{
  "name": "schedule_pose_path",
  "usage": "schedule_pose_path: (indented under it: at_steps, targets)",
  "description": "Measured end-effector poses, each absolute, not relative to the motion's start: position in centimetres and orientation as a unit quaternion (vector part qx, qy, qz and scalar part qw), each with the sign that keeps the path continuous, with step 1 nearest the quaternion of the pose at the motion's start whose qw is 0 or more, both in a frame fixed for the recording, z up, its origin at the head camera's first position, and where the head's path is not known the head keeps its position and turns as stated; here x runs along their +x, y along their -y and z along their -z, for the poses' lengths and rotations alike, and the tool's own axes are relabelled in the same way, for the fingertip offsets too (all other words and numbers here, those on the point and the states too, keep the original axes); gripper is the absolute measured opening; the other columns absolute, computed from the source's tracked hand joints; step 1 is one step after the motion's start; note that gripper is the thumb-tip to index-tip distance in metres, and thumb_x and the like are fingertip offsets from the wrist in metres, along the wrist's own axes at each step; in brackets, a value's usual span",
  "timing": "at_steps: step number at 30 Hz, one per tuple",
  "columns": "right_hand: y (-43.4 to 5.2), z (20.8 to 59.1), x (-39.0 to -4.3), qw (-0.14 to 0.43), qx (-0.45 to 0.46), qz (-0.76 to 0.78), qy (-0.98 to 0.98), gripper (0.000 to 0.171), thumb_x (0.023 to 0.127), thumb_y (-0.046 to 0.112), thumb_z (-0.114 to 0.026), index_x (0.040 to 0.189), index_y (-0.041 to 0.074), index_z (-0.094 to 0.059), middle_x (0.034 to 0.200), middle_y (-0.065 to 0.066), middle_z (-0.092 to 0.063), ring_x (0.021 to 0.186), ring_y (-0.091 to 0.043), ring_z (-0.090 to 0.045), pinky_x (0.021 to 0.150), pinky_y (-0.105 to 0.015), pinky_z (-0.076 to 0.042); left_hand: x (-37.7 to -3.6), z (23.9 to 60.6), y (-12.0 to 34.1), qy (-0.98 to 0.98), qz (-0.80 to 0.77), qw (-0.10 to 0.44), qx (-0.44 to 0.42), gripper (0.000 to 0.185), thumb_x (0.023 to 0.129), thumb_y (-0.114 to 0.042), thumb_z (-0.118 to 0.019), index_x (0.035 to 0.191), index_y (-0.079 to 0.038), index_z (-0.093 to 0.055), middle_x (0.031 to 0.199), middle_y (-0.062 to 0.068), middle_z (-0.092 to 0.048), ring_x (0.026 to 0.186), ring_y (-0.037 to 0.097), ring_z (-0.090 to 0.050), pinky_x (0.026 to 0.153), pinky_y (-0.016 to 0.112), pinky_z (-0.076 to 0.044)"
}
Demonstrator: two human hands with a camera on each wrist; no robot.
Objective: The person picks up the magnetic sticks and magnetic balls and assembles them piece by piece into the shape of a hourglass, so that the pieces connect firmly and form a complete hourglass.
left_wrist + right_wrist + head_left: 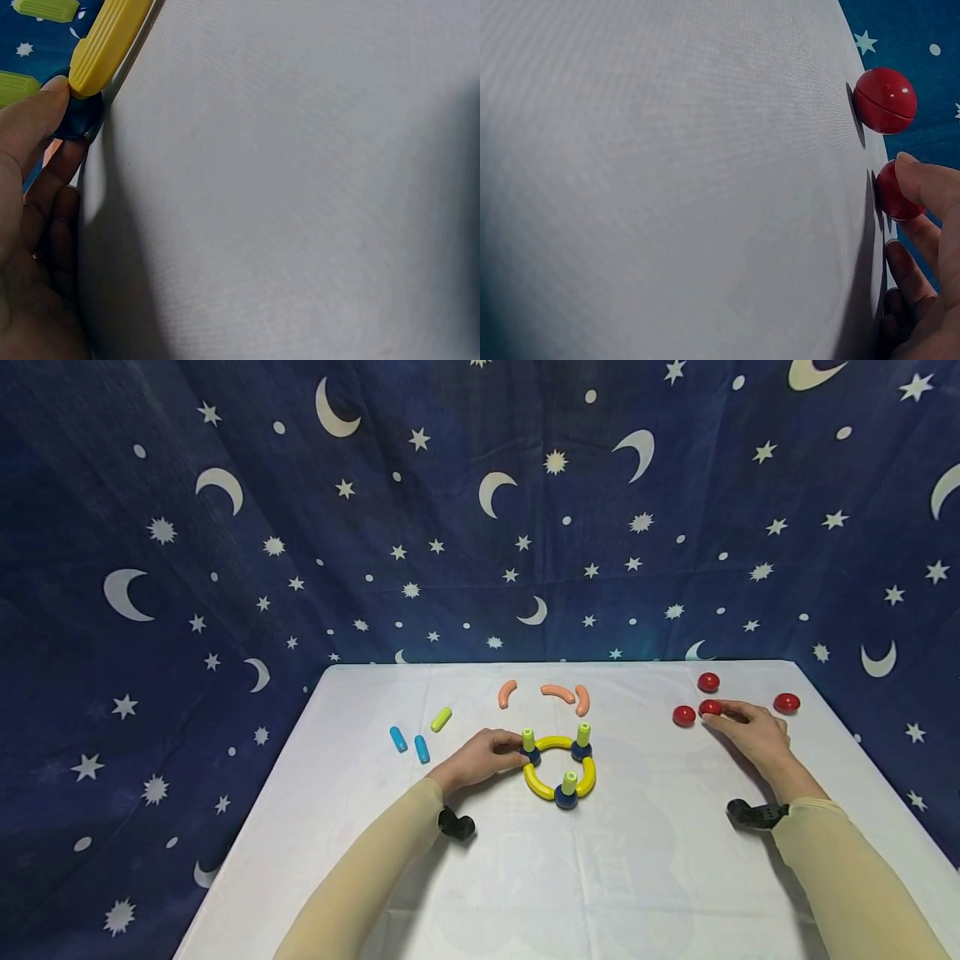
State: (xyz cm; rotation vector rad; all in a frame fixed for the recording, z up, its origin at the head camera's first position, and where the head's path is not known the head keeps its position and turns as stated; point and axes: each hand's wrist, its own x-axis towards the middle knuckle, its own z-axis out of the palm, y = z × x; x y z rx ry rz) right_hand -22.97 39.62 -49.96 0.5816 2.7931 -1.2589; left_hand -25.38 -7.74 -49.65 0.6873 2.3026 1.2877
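Left hand (480,758) grips blue base (531,755) – right hand (750,732) pinches red ball (709,707)

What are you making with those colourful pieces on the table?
A person sits at a white table with toy building pieces. The left hand grips one dark blue base of a yellow ring built from curved pieces, with three light green pegs standing on it. The right hand pinches a red ball; three more red ones lie nearby. Orange curved pieces wait behind the ring, and two blue sticks and a green stick lie to the left.
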Motion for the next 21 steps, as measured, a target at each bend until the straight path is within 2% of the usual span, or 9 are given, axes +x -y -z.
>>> schedule_pose_path:
  at_steps: [8,17,21]
  targets:
    - [-39.48,49.94,-23.00,0.005,0.185,0.399,-0.898,0.088,0.097,0.060,-0.059,0.154,-0.003,-0.037,0.155,-0.035,-0.028,0.140,-0.056,-0.013,0.107,-0.076,-0.020,-25.31,49.53,7.77,-0.829,-0.458,0.206,0.246,0.036,0.099,-0.032,-0.070,0.133,-0.019,-0.069,0.128,-0.005,-0.066,0.124,0.014,-0.056,0.111,0.039,-0.040]
    - [-39.76,50.13,-23.01,0.003,0.192,0.399,-0.897,0.087,0.098,0.061,-0.057,0.154,-0.002,-0.037,0.154,-0.035,-0.030,0.140,-0.055,-0.013,0.106,-0.076,-0.021,-25.38,49.47,7.70,-0.830,-0.452,0.207,0.253,0.038,0.099,-0.033,-0.070,0.135,-0.019,-0.067,0.127,-0.008,-0.066,0.120,0.010,-0.058,0.107,0.035,-0.043]
    - [-39.57,50.15,-23.01,-0.010,0.199,0.442,-0.875,0.089,0.098,0.062,-0.056,0.156,-0.002,-0.034,0.154,-0.033,-0.035,0.143,-0.053,-0.022,0.112,-0.070,-0.025,-25.37,49.54,7.88,-0.832,-0.449,0.209,0.250,0.041,0.100,-0.034,-0.069,0.137,-0.018,-0.066,0.130,-0.006,-0.065,0.123,0.011,-0.057,0.108,0.036,-0.042]
